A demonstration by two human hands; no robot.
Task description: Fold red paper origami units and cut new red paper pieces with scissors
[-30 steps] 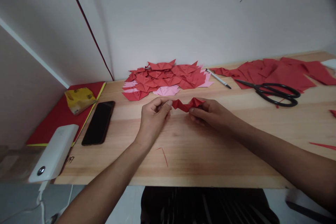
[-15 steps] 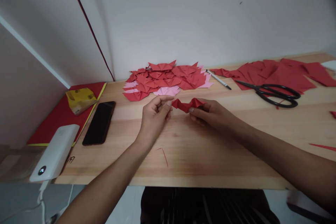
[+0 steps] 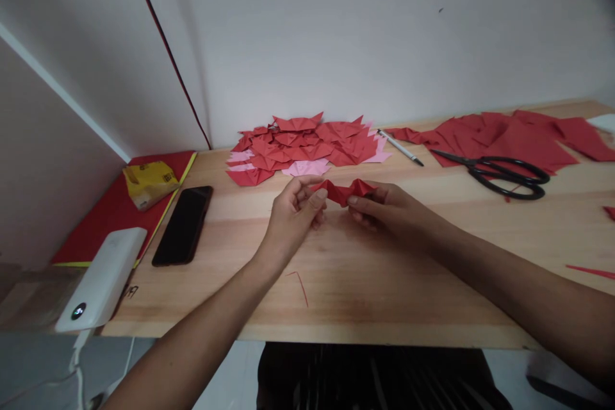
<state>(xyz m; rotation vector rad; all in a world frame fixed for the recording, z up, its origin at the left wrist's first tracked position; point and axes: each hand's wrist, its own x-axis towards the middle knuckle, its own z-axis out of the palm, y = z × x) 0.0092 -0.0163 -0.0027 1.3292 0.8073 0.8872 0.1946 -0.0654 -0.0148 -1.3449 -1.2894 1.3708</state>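
Between my two hands I hold a folded red paper piece [image 3: 342, 193] just above the wooden table, its creases standing up in peaks. My left hand [image 3: 302, 204] pinches its left end between thumb and fingers. On the other end, my right hand [image 3: 379, 205] is closed, its thumb laid along the near side. Parts of the paper are hidden behind my fingers. Just beyond my hands lies a pile of folded red and pink paper pieces [image 3: 307, 144] with pointed tips, against the wall.
Black-handled scissors [image 3: 504, 173] rest partly on red paper sheets [image 3: 509, 138] at the right, beside a white pen [image 3: 401, 147]. A black phone [image 3: 182, 225], white power bank [image 3: 102, 278], yellow packet [image 3: 150, 184] and red folder [image 3: 96, 224] lie left. A thin red strip [image 3: 302, 288] lies near me.
My left hand has moved slightly right along the red paper, closer to my right hand. The right hand keeps its hold almost unmoved.
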